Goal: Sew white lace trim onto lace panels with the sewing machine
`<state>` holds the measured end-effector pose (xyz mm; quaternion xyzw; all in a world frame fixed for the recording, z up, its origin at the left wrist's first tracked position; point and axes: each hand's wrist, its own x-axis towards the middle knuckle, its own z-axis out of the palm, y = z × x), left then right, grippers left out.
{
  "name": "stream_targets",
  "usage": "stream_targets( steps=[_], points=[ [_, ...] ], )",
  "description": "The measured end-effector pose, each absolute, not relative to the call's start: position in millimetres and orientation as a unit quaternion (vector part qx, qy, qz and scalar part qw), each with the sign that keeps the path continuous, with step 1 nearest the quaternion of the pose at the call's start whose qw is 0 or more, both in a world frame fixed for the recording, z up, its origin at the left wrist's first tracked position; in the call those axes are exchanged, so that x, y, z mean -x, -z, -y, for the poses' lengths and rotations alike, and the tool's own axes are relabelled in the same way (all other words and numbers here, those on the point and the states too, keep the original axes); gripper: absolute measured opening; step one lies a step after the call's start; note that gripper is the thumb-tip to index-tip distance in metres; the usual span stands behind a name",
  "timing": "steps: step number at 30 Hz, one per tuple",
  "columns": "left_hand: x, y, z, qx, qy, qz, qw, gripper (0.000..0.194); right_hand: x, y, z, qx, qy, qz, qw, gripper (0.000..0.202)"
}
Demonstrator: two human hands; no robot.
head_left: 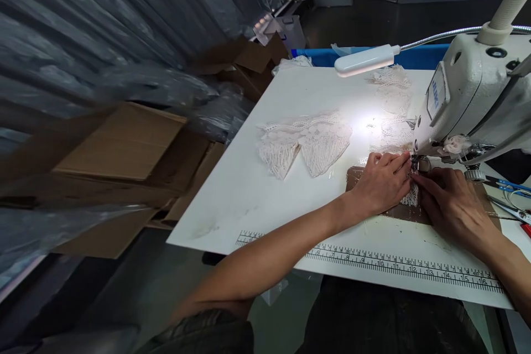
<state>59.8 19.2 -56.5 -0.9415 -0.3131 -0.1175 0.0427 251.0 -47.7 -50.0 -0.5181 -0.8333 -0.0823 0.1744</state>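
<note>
A narrow strip of white lace lies under the needle area of a white sewing machine. My left hand rests palm down on the lace, its fingers lying flat and a little apart beside the presser foot. My right hand is closed at the lace's right edge, with the index finger and thumb pinching it close to the foot. The needle tip and the lace beneath my fingers are hidden. More lace lies behind the left hand. A brown plate sits under both hands.
A two-part lace piece lies on the white table. A lamp shines from above. Scissors and blue-handled snips lie right of the right hand. A printed ruler runs along the front edge. Cardboard boxes stand left.
</note>
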Motion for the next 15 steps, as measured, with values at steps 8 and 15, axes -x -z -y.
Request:
stream_targets(
  steps=[8,15],
  points=[
    [-65.8,44.7,-65.2,0.916,0.178,0.361,0.008,0.033,-257.9,59.8,50.4,0.525,0.037,0.825,0.204,0.038],
    [-68.2,27.0,-86.2,0.932,0.074,0.355,-0.018,0.038,-272.0,58.5,57.0,0.516,-0.013,0.827,0.225,0.04]
  ],
)
